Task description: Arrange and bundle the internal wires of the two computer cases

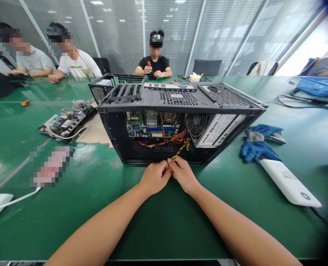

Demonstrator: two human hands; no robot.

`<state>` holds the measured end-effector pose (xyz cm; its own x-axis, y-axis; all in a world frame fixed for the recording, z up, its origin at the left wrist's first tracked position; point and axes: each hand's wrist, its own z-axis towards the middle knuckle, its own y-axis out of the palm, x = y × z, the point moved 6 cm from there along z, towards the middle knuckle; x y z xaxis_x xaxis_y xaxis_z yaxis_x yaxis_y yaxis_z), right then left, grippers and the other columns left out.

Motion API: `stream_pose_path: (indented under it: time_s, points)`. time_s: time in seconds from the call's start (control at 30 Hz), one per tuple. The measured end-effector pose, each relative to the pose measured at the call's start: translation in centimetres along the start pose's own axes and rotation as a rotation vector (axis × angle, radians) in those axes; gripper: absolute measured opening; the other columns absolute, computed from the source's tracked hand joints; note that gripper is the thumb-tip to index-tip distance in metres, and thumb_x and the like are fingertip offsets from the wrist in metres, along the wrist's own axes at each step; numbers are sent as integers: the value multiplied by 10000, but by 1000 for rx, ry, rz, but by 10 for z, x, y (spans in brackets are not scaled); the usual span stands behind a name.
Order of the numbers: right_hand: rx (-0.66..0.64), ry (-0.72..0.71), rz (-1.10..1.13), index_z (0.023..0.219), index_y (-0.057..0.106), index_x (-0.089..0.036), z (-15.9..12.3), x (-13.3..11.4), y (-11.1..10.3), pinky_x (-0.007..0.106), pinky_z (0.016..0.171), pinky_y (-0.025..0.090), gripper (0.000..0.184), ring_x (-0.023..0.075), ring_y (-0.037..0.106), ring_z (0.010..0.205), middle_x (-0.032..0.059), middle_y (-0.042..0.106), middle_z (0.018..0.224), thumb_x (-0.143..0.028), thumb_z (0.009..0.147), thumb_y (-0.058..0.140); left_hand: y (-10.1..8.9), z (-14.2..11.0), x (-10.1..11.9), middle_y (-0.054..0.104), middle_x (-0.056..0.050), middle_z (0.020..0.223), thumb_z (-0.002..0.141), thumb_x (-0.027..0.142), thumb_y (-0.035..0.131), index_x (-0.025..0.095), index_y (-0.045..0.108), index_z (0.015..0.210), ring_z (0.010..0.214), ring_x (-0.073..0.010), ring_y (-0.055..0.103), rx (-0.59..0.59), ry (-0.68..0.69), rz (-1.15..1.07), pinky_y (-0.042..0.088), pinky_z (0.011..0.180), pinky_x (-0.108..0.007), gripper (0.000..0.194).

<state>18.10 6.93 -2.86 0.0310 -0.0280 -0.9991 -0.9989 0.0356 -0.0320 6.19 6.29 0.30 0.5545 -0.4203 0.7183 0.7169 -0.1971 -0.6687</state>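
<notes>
A black computer case [119, 111] lies in front of me with its open side facing me. Inside it are a green motherboard [136, 125] and a power supply [219, 127] with a fan grille. Red, yellow and black wires run along the case's lower part. A twisted yellow-and-black cable [180, 149] comes out over the near edge to my fingers. My left hand [156, 177] and my right hand [184, 175] meet there, both closed, pinching the cable. Its end is hidden between my fingers.
To the left lie a loose circuit board [65, 123] on cardboard [96, 129] and a blurred-out phone-like item [51, 166] with a white cable. Blue gloves [259, 146] and a white power bank [290, 183] lie right. Several people sit across the green table [97, 221].
</notes>
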Motion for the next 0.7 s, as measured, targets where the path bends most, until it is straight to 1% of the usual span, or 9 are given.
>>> stream_pose_path:
  time_s: [0.4, 0.7]
  points:
    - [-2, 19, -4, 694, 488, -228, -1, -3, 0, 264, 456, 285, 407, 118, 375, 496, -49, 417, 529, -592, 791, 641, 1, 0, 0, 645, 13, 691, 907, 226, 536, 186, 573, 765, 588, -115, 552, 1, 9, 5, 346, 571, -240, 152]
    - [-2, -3, -6, 692, 485, -229, -1, -3, 0, 264, 448, 274, 404, 113, 360, 486, -51, 410, 531, -589, 796, 638, 2, -1, 0, 652, 12, 698, 911, 228, 535, 186, 591, 780, 601, -123, 564, -9, -2, 3, 355, 575, -244, 149]
